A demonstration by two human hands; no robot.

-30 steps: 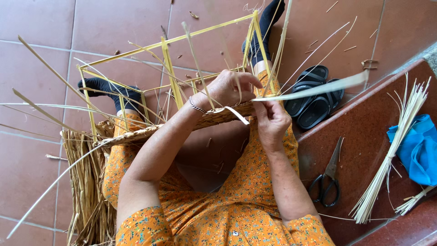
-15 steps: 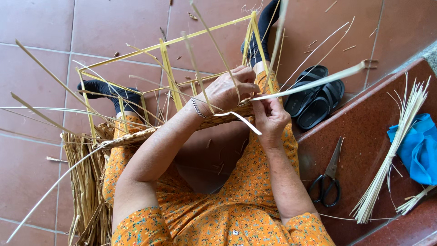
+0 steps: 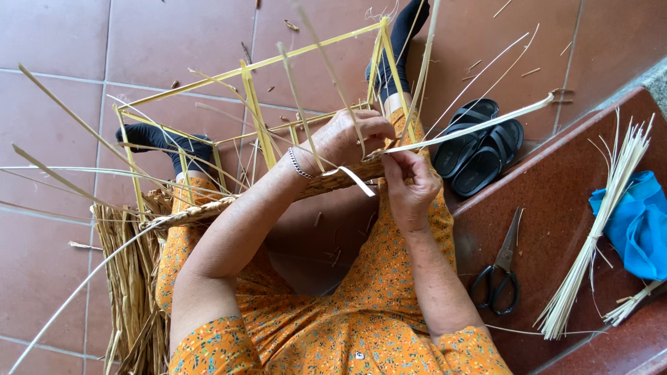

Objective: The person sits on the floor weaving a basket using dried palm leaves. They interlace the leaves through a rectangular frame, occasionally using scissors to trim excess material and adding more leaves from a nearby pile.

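Observation:
A half-woven straw basket (image 3: 132, 271) with a yellow stick frame (image 3: 250, 104) rests on my lap and between my feet. My left hand (image 3: 351, 139) grips the braided rim (image 3: 208, 208) near the frame's right corner, fingers curled around upright stakes. My right hand (image 3: 410, 184) pinches a long flat pale strip (image 3: 479, 125) just below the rim; the strip runs out to the right over the sandals. A short loose end of strip (image 3: 358, 180) sticks out between my hands.
Black sandals (image 3: 479, 153) lie on the tiled floor to the right. On the red step sit black-handled scissors (image 3: 500, 271), a bundle of pale reeds (image 3: 597, 229) and a blue cloth (image 3: 639, 222). Loose straw stakes (image 3: 62, 180) fan out left.
My left hand has shifted slightly right along the rim and closed more over it. The flat strip has swung a little upward, and my right hand has moved closer beneath the left.

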